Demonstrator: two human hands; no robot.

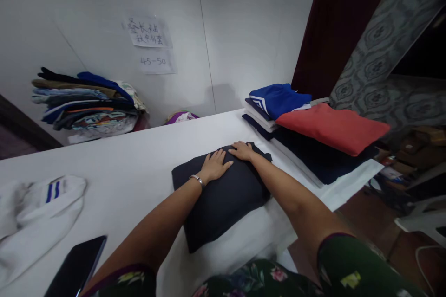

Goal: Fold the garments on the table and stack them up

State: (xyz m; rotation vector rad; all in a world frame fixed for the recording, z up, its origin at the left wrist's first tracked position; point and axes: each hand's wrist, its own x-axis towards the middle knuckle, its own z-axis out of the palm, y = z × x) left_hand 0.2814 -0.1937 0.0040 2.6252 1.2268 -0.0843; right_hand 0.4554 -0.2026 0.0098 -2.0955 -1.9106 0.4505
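Note:
A dark navy folded garment (pixel 226 199) lies on the white table (pixel 132 167) in front of me. My left hand (pixel 213 166) rests flat on its upper middle, fingers spread, with a bracelet on the wrist. Close by, my right hand (pixel 241 151) presses on its far right part, palm down and fingers stretched. A small piece of dark cloth sticks out past the right hand at the garment's far right corner. Neither hand grips anything.
Folded clothes, with a blue garment (pixel 278 99) and a red one (pixel 331 125) on top, are stacked at right. More clothes (pixel 90 102) pile up at the far left. A white garment (pixel 52 209) and a phone (pixel 76 267) lie at left. Handwritten paper (pixel 149 32) hangs on the wall.

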